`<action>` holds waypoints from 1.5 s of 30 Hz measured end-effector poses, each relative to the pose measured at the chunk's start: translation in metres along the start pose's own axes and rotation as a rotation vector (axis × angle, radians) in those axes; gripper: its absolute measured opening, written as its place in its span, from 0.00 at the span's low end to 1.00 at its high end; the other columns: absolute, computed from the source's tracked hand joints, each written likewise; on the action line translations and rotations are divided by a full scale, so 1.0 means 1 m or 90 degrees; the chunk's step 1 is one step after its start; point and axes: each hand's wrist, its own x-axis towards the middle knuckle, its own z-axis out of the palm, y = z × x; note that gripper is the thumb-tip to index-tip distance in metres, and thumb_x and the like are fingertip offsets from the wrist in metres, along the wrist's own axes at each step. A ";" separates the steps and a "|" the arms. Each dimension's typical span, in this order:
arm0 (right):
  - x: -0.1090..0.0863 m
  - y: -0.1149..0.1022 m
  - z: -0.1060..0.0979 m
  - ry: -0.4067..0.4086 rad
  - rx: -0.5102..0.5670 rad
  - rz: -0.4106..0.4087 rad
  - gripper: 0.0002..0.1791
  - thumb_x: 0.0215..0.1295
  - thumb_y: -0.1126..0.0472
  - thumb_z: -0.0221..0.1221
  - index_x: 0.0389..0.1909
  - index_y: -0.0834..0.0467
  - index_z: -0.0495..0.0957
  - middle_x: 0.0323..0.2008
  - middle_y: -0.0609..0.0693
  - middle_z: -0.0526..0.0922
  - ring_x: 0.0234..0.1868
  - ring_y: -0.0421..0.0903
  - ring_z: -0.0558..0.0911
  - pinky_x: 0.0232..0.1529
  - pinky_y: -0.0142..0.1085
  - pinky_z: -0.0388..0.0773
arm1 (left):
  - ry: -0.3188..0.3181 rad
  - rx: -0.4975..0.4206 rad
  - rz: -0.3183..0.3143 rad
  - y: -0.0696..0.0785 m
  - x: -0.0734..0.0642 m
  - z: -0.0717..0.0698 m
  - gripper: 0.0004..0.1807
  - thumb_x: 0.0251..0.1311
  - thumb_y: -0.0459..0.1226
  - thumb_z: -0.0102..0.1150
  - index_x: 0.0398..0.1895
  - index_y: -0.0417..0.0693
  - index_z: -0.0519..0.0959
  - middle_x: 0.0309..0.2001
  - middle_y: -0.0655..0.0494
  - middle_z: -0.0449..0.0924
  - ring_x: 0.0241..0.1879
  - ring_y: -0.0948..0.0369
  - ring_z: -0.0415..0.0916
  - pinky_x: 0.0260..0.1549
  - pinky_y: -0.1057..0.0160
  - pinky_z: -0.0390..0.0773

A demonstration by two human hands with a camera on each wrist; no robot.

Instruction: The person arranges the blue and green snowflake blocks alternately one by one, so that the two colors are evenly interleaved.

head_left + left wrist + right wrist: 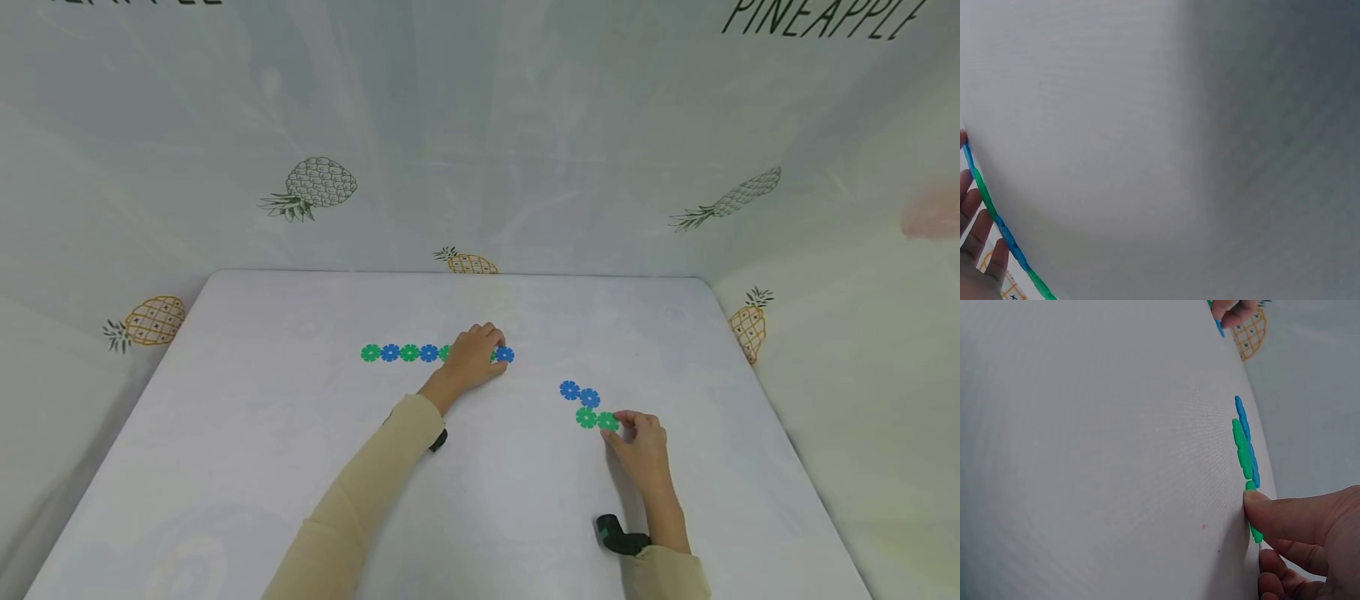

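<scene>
A straight row of notched plastic discs, green and blue alternating, lies on the white table. My left hand reaches over the row and hides part of it. Its thumb and forefinger pinch the blue disc at the right end. Lower right, two more blue discs lie beside a green disc. With thumb and forefinger, my right hand pinches another green disc by its edges; the right wrist view shows the thumb on it.
The white table has its far edge against a pale cloth printed with pineapples. Black wrist devices sit by both sleeves, the right one close to the table surface.
</scene>
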 end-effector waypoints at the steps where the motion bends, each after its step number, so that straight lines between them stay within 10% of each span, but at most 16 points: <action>1: 0.000 0.000 0.000 0.001 -0.001 -0.001 0.20 0.61 0.63 0.58 0.52 0.68 0.70 0.51 0.65 0.66 0.53 0.59 0.63 0.55 0.53 0.66 | 0.001 0.000 0.000 0.000 0.000 0.000 0.18 0.57 0.48 0.59 0.47 0.50 0.73 0.48 0.56 0.72 0.50 0.58 0.67 0.52 0.57 0.70; 35: -0.003 -0.003 0.003 0.038 -0.029 0.010 0.20 0.60 0.63 0.59 0.51 0.67 0.70 0.48 0.65 0.71 0.50 0.58 0.68 0.53 0.52 0.68 | -0.004 -0.023 -0.020 0.002 0.000 -0.003 0.15 0.57 0.46 0.60 0.44 0.51 0.73 0.46 0.57 0.72 0.49 0.57 0.67 0.50 0.57 0.70; 45: -0.009 -0.012 0.003 0.056 -0.054 0.003 0.20 0.60 0.63 0.59 0.51 0.62 0.67 0.38 0.63 0.79 0.35 0.52 0.75 0.30 0.35 0.71 | -0.014 -0.026 -0.021 0.007 -0.003 -0.009 0.16 0.57 0.45 0.60 0.45 0.50 0.72 0.47 0.55 0.71 0.49 0.56 0.67 0.50 0.56 0.70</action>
